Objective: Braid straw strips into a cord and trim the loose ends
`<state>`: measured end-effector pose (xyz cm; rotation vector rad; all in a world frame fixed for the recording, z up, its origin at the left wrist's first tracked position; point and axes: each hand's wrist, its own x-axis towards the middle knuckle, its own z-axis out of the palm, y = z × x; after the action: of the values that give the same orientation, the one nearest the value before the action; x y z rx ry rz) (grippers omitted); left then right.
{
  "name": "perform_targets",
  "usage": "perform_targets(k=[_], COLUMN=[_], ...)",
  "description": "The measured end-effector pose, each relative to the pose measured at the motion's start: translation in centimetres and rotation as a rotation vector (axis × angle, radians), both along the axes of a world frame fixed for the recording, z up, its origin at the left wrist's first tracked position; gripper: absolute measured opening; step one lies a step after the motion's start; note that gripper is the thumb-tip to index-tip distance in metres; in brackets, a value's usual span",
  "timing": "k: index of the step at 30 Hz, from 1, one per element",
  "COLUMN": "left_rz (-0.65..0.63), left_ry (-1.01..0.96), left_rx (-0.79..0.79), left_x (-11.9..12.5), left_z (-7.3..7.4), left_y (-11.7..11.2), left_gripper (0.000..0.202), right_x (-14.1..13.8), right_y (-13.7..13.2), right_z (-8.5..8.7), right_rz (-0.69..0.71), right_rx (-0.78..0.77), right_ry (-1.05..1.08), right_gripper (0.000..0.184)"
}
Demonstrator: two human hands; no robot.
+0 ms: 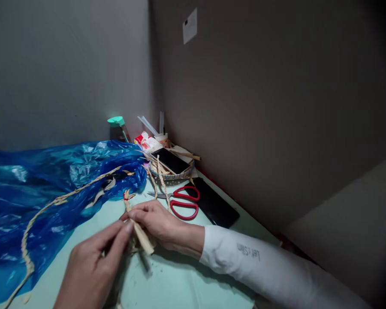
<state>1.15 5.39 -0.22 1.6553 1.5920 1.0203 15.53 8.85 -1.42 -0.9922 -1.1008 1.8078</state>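
Observation:
My left hand point(93, 262) and my right hand point(162, 225) meet over a pale green table point(180, 283), both pinching a bundle of tan straw strips point(141, 238). The strips' far end is bound with a red tie point(127, 196). My right arm wears a white sleeve with small lettering. A long plaited straw braid point(45, 210) runs from the strips across a blue plastic bag point(35, 184) and down to the lower left edge.
Red-handled scissors point(183, 202) lie just beyond my right hand. A black phone point(214, 204) lies beside them, another phone point(170, 161) rests on a woven ring. Cups, sticks and a green-capped bottle point(117, 126) crowd the corner. Grey walls enclose the table at back and right.

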Motion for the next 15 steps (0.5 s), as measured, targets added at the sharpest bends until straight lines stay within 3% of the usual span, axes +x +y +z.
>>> perform_targets(k=[3,5,7,15], left_rz=[0.132,0.053,-0.061,-0.220], left_ry=[-0.112,-0.380,-0.510,-0.549], left_rx=[-0.055,-0.216,-0.337,-0.458], left_x=[-0.6,-0.7,-0.5,-0.9], left_z=[0.6,0.8,0.8,0.6], left_y=[1.0,1.6,1.9,2.5], left_gripper=[0.028,0.032,0.035,0.026], right_x=[-0.1,-0.2,-0.1,0.5], right_y=[-0.3,-0.5,-0.5,-0.5], right_z=[-0.1,-0.1,-0.1,0.3], right_rz=[0.006,0.031,0.066,0.230], right_rx=[0.016,0.031,0.033,0.123], right_ry=[0.054,0.071,0.091,0.046], right_gripper=[0.023,0.020,0.019,0.016])
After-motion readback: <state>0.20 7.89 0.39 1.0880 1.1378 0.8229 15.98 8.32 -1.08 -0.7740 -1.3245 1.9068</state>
